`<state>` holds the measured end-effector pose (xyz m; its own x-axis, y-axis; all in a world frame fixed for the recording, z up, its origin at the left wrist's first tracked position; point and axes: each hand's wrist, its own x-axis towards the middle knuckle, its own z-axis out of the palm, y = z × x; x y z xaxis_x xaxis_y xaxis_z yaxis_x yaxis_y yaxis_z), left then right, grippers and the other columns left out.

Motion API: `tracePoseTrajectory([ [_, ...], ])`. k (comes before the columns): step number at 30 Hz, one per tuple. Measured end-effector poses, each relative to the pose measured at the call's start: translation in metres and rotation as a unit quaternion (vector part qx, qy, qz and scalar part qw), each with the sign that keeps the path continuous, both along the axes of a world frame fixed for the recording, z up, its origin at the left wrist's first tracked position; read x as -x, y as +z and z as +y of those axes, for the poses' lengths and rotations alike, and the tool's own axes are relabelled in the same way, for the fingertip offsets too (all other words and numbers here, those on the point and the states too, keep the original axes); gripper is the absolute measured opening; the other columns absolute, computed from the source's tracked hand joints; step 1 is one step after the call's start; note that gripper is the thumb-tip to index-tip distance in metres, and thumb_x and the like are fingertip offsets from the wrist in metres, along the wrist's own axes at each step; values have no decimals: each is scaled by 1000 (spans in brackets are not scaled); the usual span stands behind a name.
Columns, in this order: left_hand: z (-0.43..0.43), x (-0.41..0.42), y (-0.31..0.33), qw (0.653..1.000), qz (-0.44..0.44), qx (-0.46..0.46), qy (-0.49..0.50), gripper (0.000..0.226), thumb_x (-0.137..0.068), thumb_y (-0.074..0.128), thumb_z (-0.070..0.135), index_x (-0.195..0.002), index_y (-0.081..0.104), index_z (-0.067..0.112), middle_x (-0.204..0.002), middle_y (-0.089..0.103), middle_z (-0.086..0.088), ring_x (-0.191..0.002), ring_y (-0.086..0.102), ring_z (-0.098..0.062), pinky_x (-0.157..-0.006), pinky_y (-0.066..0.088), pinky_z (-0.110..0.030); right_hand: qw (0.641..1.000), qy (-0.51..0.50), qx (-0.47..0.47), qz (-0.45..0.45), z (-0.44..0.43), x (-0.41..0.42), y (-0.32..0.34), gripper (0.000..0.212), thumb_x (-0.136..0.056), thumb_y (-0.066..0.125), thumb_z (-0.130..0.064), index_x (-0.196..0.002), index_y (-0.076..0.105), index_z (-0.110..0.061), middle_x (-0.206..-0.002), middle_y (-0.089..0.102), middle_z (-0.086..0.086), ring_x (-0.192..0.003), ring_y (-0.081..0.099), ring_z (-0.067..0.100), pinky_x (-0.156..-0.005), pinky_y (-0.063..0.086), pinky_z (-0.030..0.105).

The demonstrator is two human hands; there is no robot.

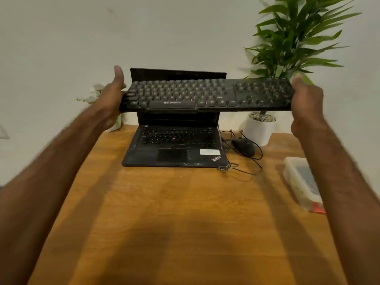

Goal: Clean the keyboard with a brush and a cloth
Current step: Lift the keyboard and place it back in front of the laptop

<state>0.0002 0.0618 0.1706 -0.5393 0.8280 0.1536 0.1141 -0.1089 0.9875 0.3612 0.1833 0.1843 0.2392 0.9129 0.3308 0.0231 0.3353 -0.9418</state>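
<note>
Wooden bench [185, 212] w/ laptop [172, 155]. Keyboard [205, 95] held in air above laptop, left grip [111, 99] & right grip [306, 105] clamping its ends. Risk: slip drops it onto laptop; shaken dust lands there too.

Plain off-white wall [61, 38] right behind the wooden table [185, 212]. The table's back right corner has a big leafy green plant [298, 33] in a white pot [257, 130]. By its back left corner there's a smaller plant with pale flowers [92, 95]. An open black laptop [174, 149] sits at the table's back middle. Light's soft, with blurry shadows across the tabletop.
</note>
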Motion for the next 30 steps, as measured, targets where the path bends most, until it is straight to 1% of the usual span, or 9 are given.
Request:
tracePoseTrajectory([
  [3, 5, -3, -27, 999, -29, 15, -7, 82, -101, 23, 66, -152, 30, 2, -138, 56, -11, -110, 61, -16, -96, 49, -34, 1000, -5, 20, -11, 7, -1, -12, 28, -99, 47, -43, -96, 61, -19, -105, 66, 1, -94, 64, 13, -63, 48, 21],
  [9, -10, 16, -90, 997, -24, 69, 2, 73, -101, 18, 65, -142, 45, 12, -124, 61, -6, -109, 59, -20, -106, 41, -40, 992, 23, 100, -76, 11, 23, -101, 77, -80, 41, -72, -128, 57, -14, -127, 61, 8, -116, 57, 28, -98, 48, 46],
  [12, -16, 28, -110, 995, -3, 94, 16, 80, -99, 16, 67, -155, 34, 14, -144, 52, -11, -126, 54, -26, -116, 33, -44, 989, 25, 122, -84, 7, 38, -132, 58, -99, 42, -52, -139, 47, -9, -135, 53, 9, -125, 50, 28, -98, 39, 31],
  [15, -16, 31, -127, 993, 1, 110, 43, 78, -102, 17, 63, -155, 32, 8, -151, 45, -13, -137, 44, -27, -115, 30, -41, 989, 18, 116, -86, 6, 47, -163, 49, -102, 43, -45, -135, 50, -10, -132, 56, 8, -123, 51, 28, -94, 38, 32],
  [20, -12, 27, -139, 995, -1, 94, 40, 68, -107, 17, 50, -147, 42, 0, -144, 50, -15, -112, 45, -15, -97, 33, -27, 988, 9, 116, -105, 3, 53, -179, 45, -102, 43, -41, -139, 45, -16, -135, 55, 7, -121, 51, 26, -87, 33, 26],
  [23, -20, 17, -134, 994, 11, 101, 43, 56, -108, 15, 47, -137, 49, 12, -121, 51, -2, -110, 46, -15, -97, 32, -26, 985, -2, 84, -153, -2, 51, -180, 48, -101, 44, -43, -140, 42, -15, -136, 53, 7, -121, 48, 22, -91, 33, 26],
  [26, -22, 32, -150, 991, 71, 107, 29, 70, -96, 23, 74, -121, 53, 16, -122, 62, -7, -117, 57, -26, -108, 40, -45, 941, -81, -30, -329, -31, 48, -180, 44, -96, 45, -53, -123, 49, -17, -122, 52, 2, -116, 45, 18, -93, 35, 31],
  [28, -24, 38, -159, 987, 106, 115, 37, 97, -86, 27, 87, -149, 37, 14, -145, 50, -16, -133, 48, -33, -113, 37, -53, 893, -9, -59, -446, -60, 49, -180, 41, -90, 44, -66, -99, 51, -26, -96, 55, -9, -91, 53, 10, -76, 45, 30],
  [30, -24, 31, -162, 983, 120, 126, 60, 95, -90, 27, 79, -160, 16, 17, -160, 33, -16, -142, 38, -33, -118, 30, -51, 839, 105, -3, -535, -83, 52, -180, 42, -83, 51, -72, -91, 49, -31, -87, 53, -12, -80, 53, 7, -66, 46, 29],
])
